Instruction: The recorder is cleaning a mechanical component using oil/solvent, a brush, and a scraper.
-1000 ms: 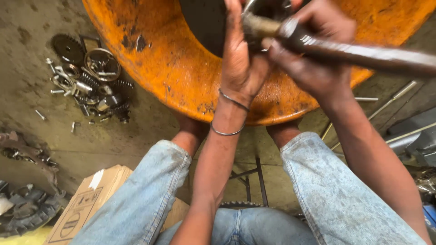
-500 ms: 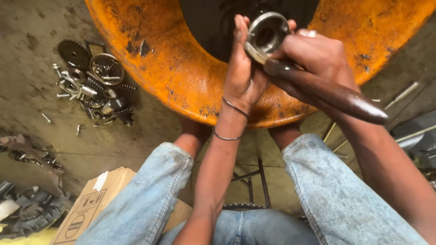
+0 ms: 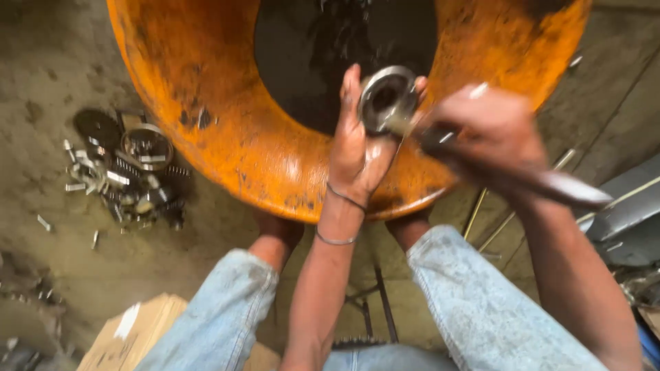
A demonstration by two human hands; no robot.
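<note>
A round steel bearing ring (image 3: 387,98) is pinched by the left hand (image 3: 361,148) above the orange drum (image 3: 227,117); a dark metal rod (image 3: 550,185) is gripped by the blurred right hand (image 3: 485,134). A brown cardboard box with a white label (image 3: 137,330) lies on the floor's lower left edge.

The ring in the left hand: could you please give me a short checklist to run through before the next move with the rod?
1. Ring held: ok, the left hand has its fingers round the rim, above the orange basin.
2. Bore facing up and open: ok, the dark hole shows.
3. Rod in the right hand: ok, the grip looks closed, though blurred.
4. Rod tip lined up with the ring: cannot tell, motion blur hides the tip.
5. Basin contents: cannot tell, only a dark glossy surface shows.
6. Loose metal parts on the floor: ok, they lie well to the left of both hands.
</note>
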